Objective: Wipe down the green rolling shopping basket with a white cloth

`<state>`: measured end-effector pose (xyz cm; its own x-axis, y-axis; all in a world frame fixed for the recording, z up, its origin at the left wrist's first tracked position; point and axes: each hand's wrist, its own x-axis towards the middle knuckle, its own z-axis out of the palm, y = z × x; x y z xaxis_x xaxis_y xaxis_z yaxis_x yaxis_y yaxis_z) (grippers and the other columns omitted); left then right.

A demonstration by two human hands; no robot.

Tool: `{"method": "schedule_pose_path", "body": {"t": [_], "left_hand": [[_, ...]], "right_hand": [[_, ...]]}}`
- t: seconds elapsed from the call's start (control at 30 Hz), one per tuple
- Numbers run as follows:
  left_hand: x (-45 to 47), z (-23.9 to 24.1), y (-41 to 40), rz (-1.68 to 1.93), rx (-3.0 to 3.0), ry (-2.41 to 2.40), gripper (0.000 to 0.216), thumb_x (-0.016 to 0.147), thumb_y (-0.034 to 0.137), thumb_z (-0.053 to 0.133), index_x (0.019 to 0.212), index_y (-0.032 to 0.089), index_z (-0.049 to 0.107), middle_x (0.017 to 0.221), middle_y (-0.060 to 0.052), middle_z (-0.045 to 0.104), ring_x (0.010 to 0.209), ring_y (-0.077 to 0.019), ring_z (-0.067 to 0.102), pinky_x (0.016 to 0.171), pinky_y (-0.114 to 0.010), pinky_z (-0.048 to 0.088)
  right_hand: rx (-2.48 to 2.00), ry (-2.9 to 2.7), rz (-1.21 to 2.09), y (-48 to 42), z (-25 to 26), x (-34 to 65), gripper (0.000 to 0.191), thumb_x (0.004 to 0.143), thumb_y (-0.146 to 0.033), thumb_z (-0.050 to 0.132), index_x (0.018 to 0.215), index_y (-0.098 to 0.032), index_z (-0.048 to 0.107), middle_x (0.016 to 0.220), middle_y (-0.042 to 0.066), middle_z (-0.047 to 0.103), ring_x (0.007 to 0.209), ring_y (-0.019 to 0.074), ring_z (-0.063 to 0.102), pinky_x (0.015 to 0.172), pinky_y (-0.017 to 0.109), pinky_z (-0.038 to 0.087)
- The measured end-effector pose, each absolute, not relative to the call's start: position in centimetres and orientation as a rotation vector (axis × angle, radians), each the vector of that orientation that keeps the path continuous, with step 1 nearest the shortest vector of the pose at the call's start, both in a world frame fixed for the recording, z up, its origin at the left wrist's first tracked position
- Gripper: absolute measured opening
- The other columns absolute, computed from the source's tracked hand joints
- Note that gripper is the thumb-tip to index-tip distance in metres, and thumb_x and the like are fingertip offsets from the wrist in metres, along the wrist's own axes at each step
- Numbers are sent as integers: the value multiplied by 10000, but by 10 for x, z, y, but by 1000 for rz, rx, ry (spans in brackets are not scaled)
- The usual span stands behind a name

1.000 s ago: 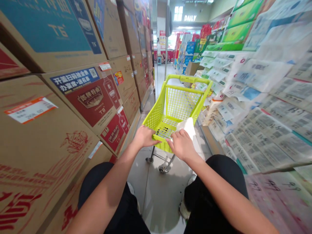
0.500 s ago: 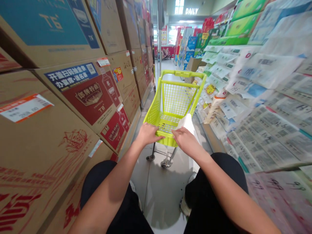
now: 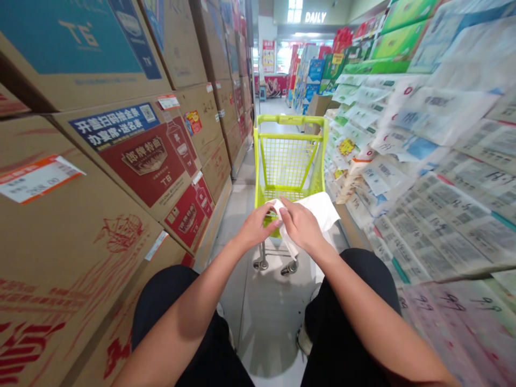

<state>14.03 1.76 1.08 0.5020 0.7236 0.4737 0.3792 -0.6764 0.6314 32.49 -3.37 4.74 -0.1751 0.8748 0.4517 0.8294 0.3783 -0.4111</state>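
In front of my knees, a white cloth (image 3: pixel 323 210), limp like a paper towel, is bunched between my two hands. My right hand (image 3: pixel 301 224) is closed on it, and one part spreads out to the right while another hangs below the fingers. The fingers and thumb of my left hand (image 3: pixel 258 224) curl around the cloth's left end. Just beyond stands a lime-green shopping cart (image 3: pixel 291 137) with a plastic mesh basket and grey legs on casters. Its near edge is partly hidden behind my hands and the cloth.
Stacked cardboard cartons (image 3: pixel 153 156) line the left side. On the right rise piles of plastic-wrapped paper packs (image 3: pixel 439 215) with handwritten prices. The tiled floor (image 3: pixel 266 317) runs between my legs, and a blue stool (image 3: pixel 263 92) stands far ahead.
Both hands have come off the cart's near edge and now hold the white cloth between them. The cloth has lifted and spread. The cart has turned to face me more squarely.
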Motion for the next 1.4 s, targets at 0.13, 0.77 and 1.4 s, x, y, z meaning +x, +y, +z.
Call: {"method": "schedule_pose_path", "body": {"t": [0.13, 0.77, 1.4], "left_hand": [[149, 18, 14, 984, 2282, 1013, 342, 1000, 517, 542, 1114, 198, 593, 1069, -93, 738, 1022, -254, 717, 928, -395, 559], [117, 15, 36, 1234, 2580, 1184, 139, 972, 227, 535, 1030, 216, 661, 1097, -77, 711, 1144, -271, 585, 1056, -473, 501], [136, 16, 13, 1022, 2511, 1418, 410, 1054, 513, 470, 1169, 263, 774, 1131, -107, 686, 1141, -307, 521, 1037, -493, 439]], "right_hand": [[-1570, -2158, 23, -30, 42, 348, 587, 1117, -494, 282, 1290, -156, 730, 1266, 142, 767, 1214, 282, 698, 1060, 396, 476], [-1807, -2433, -146, -35, 41, 368, 404, 1077, -510, 494, 1080, -168, 707, 1038, 127, 784, 981, 265, 729, 846, 345, 395], [-1695, -1519, -61, -3, 20, 423, 597, 977, -470, 504, 1455, -114, 545, 1350, 214, 652, 1207, 316, 615, 1018, 462, 484]]}}
